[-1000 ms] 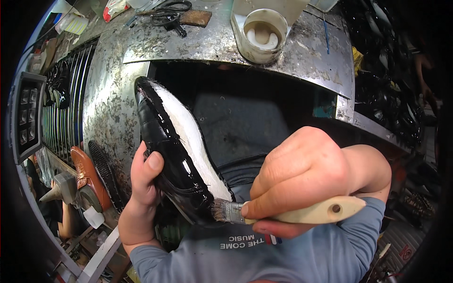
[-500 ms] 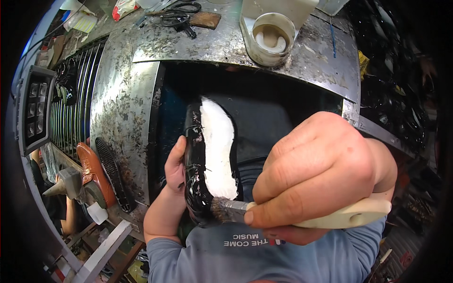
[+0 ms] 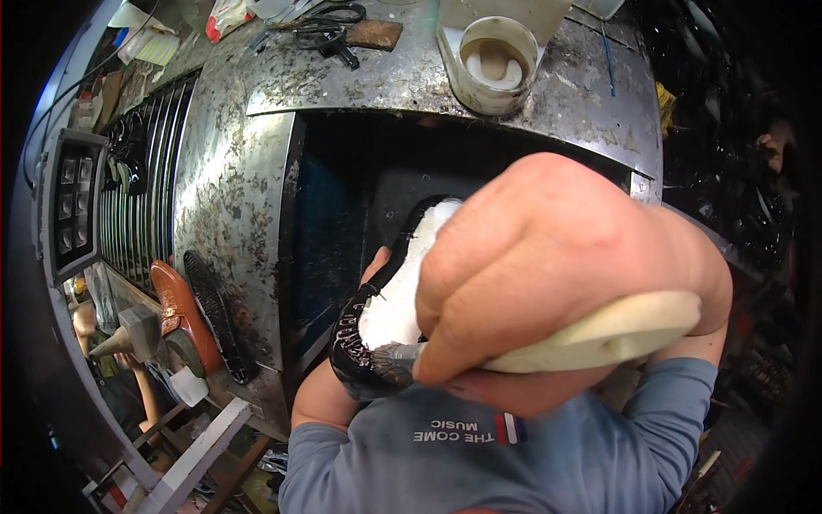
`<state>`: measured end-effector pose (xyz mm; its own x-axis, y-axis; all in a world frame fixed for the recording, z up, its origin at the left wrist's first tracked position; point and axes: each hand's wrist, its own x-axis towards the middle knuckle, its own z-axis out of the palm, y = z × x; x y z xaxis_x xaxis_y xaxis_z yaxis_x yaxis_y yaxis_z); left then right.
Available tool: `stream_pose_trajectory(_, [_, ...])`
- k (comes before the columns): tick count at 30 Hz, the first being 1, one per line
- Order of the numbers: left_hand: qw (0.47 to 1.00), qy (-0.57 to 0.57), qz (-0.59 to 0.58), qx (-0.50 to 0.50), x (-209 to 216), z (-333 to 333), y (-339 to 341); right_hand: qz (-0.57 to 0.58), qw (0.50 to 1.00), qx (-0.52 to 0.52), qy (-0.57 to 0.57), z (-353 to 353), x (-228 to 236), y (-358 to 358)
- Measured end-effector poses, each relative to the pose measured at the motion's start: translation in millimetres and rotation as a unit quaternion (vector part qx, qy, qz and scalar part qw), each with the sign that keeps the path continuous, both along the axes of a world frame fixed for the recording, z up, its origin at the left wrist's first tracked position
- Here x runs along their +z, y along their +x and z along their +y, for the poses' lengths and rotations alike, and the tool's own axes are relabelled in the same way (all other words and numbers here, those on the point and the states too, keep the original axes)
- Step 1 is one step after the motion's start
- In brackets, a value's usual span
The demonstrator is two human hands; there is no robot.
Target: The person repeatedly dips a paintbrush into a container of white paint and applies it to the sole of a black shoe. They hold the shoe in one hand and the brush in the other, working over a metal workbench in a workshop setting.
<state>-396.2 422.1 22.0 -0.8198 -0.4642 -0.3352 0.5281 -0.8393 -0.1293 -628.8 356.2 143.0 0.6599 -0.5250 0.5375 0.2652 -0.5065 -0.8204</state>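
Note:
My left hand (image 3: 375,265) holds a black shoe upper (image 3: 347,343) from beneath; only a fingertip shows at its side, the rest is behind it. Its white underside (image 3: 387,315) faces up, and the black rim around it looks glossy. My right hand (image 3: 531,265) is closed around a flat paintbrush (image 3: 625,330) with a cream handle. The bristles (image 3: 394,363) touch the edge between the white area and the black rim at the end near me. My right hand covers part of the shoe's right side.
A metal workbench (image 3: 227,188) frames a dark recess. On it stand a white pot (image 3: 492,96), a brown block (image 3: 375,34) and scissors (image 3: 330,15). At left are a brown shoe (image 3: 180,313), a black sole (image 3: 214,317), a lamp (image 3: 75,206) and another person's arm (image 3: 145,398).
The shoe has turned so its far end points more to the right. My right hand and the brush have moved slightly up and left, covering more of the shoe.

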Motion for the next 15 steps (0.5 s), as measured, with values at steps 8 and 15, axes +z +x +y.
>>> stream_pose_trajectory(8, [0.998,-0.016,-0.025,-0.052,-1,0,-8,0.050,0.992,0.078,0.080,-14,-7,5])
stream_pose_trajectory(15, [0.995,-0.033,-0.057,-0.070,-1,0,-6,0.123,0.970,0.128,0.167,-19,-10,6])
